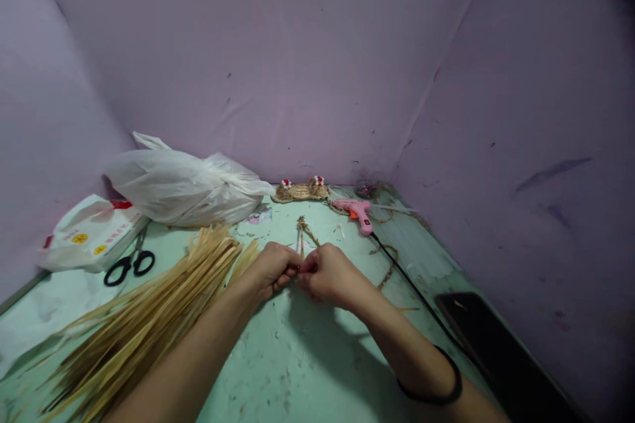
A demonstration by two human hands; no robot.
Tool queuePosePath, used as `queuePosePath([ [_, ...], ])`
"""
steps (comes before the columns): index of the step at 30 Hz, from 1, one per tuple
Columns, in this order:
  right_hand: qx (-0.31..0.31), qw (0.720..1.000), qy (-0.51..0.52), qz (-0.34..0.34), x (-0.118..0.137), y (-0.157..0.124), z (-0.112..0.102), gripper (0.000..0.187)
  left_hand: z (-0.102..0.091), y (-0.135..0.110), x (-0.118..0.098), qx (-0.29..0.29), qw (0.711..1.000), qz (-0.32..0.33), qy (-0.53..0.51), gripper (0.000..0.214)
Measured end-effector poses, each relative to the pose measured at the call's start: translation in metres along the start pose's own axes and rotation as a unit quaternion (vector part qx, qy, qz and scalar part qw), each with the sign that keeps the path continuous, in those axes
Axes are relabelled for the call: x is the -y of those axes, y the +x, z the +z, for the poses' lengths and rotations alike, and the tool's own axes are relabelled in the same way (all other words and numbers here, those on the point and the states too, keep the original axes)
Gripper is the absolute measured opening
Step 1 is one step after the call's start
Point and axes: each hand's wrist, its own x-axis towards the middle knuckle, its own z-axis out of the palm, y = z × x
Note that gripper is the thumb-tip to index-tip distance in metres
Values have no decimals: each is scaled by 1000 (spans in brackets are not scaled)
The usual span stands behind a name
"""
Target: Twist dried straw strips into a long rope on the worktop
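My left hand [278,269] and my right hand [325,275] meet over the middle of the green table, fingertips pinched close together. Both grip a thin straw cord [311,235], which runs away from me in two strands to a small knotted end. The bit between my fingertips is mostly hidden. To the left, beneath my left forearm, spreads a bundle of dry straw strips [163,317]. Beyond my hands, against the wall, sits a woven straw piece [300,192] with two red-and-white trims. A pink glue gun [358,213] lies on its side to the right of it.
Black-handled scissors [129,267] lie at the left by a white tissue pack [92,234]. A tied white plastic bag [191,188] leans on the back wall. The glue gun's black cable [417,296] runs past a dark phone-like slab [496,350]. Loose cord [389,264] lies at right.
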Motion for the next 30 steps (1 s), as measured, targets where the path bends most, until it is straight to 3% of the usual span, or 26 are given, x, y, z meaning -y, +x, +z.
queuePosePath([
  [3,124,985,117,17,-9,4,-10,12,-7,0,2,33,998,41,-22,16],
  [4,135,980,147,28,-14,7,-14,11,-9,0,2,39,998,44,-26,16],
  [5,122,978,167,38,-19,10,-18,10,-10,0,2,45,998,44,-28,16],
  [7,28,984,173,44,-29,17,-23,5,-13,1,3,52,997,43,-27,15],
  [9,-20,981,186,45,-35,23,-22,6,-15,2,3,62,997,39,-21,14],
  [15,89,948,278,130,-20,23,1,10,-16,8,6,85,996,34,-3,14],
  [20,62,942,295,145,-19,29,16,15,-11,4,4,23,991,26,126,11],
  [24,30,951,273,139,-26,34,20,13,-12,-6,-6,-15,951,39,305,12],
  [28,45,917,363,160,-25,32,19,9,-5,-22,-16,-127,873,84,463,15],
  [30,52,899,400,170,-23,31,19,9,6,-33,-18,-148,850,99,497,23],
])
